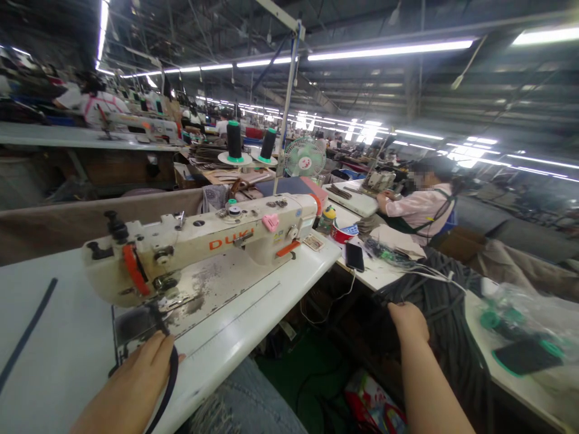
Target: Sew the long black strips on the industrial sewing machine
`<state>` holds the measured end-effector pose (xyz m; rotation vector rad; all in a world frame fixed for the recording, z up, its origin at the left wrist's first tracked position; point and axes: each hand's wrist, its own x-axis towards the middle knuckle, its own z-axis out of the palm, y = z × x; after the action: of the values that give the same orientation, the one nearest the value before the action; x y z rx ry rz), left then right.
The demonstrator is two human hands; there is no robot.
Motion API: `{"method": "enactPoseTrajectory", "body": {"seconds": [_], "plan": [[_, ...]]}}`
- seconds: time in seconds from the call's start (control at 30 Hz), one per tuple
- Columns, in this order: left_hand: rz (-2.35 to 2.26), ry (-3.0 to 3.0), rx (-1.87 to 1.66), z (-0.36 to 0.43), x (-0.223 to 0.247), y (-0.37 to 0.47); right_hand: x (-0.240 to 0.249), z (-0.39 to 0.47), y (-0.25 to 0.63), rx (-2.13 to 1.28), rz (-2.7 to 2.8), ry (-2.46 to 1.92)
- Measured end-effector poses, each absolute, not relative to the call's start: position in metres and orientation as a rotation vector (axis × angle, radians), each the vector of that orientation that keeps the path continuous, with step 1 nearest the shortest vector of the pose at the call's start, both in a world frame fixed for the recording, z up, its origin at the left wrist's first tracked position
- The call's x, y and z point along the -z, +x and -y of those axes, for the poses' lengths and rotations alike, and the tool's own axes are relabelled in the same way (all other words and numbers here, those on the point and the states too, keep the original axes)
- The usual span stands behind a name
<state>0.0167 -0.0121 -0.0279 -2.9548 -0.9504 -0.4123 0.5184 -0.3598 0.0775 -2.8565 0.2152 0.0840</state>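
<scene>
My left hand point(142, 367) rests at the near side of the sewing machine's plate, fingers closed on a narrow dark strap point(168, 386) that curves down toward my lap. The machine's needle area lies just beyond the fingertips. The white sewing machine point(226, 235) has orange trim and a pink clip on its arm. Off to the right, my right hand point(409, 322) is at the left edge of a thick bundle of dark straps point(452, 307). Its fingers are curled into the bundle and partly hidden, closed on strap material. Another dark strip point(29, 328) lies flat at the table's left.
A phone point(354, 257) with a white cable, a red bowl point(344, 231) and a green fan point(305, 158) stand beyond the machine. Plastic-wrapped thread spools point(527, 355) lie at the right. A co-worker point(425, 202) sits at another machine. Thread cones point(234, 141) stand behind.
</scene>
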Motion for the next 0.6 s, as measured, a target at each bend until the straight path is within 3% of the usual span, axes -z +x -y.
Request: {"method": "enactPoseTrajectory", "body": {"seconds": [0.6], "plan": [[0.856,-2.917,0.463,0.016,0.025,0.016,-0.083,0.364,0.541,-0.074,-0.285,-2.646]]}}
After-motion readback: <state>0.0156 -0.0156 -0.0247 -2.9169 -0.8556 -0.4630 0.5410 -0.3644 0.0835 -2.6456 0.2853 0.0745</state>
